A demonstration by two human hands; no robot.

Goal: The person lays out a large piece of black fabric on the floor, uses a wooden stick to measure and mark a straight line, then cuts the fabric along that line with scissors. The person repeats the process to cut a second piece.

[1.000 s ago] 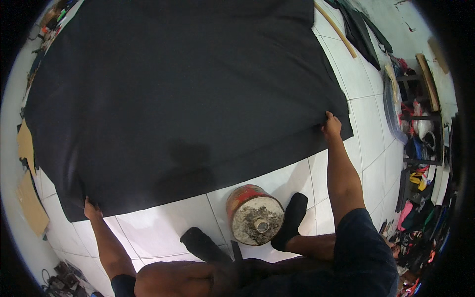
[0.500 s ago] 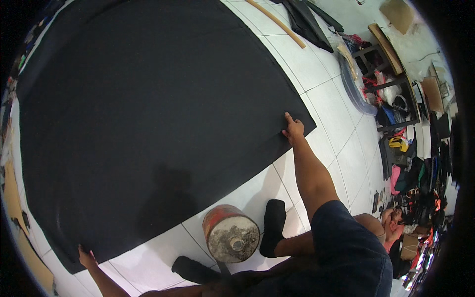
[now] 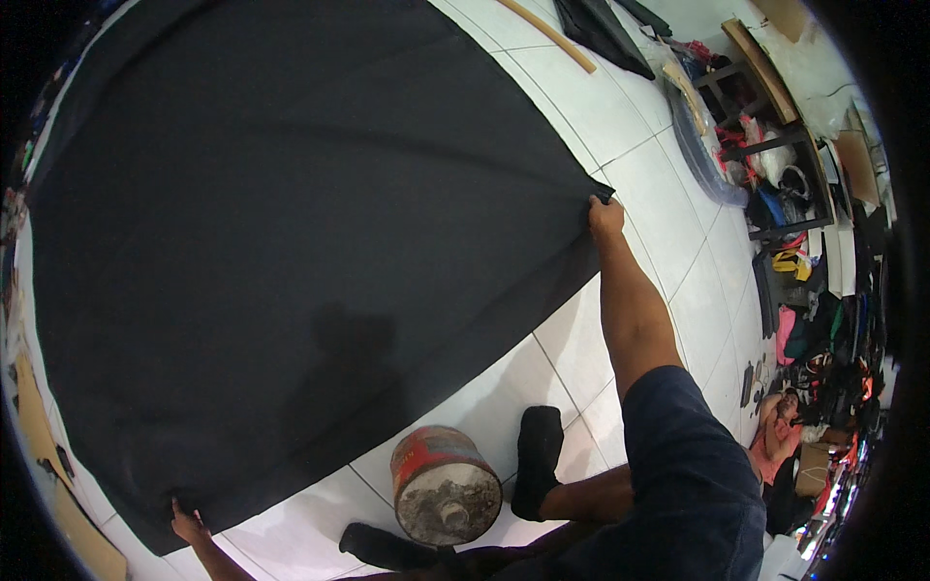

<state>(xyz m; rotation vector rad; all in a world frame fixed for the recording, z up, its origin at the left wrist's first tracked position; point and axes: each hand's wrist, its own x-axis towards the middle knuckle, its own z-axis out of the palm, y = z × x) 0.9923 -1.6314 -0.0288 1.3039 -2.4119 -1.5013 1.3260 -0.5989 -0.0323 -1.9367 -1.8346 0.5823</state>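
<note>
A large sheet of black fabric (image 3: 291, 213) is spread over the floor in front of me. My right hand (image 3: 607, 218) is closed around the fabric at its right corner, and that corner is bunched and slightly raised. From there, soft folds run across the sheet. At the lower left, my left hand (image 3: 191, 526) lies on the fabric close to its near left corner, the index finger stretched out. Between my feet, just beyond the sheet's near edge, stands a worn red can (image 3: 441, 465) with a rough grey, cement-like top.
White floor tiles (image 3: 668, 242) surround the sheet. A tan strip (image 3: 547, 34) and a dark folded piece (image 3: 601, 34) lie at the far right. Shelving (image 3: 775, 184) packed with bags lines the right side, where another person (image 3: 775, 436) is low down. Brown board (image 3: 82, 523) lies at the left.
My right hand has moved forward and slightly right and now grips the corner, pulling folds into the sheet. My left hand has shifted a little right and nearer to me.
</note>
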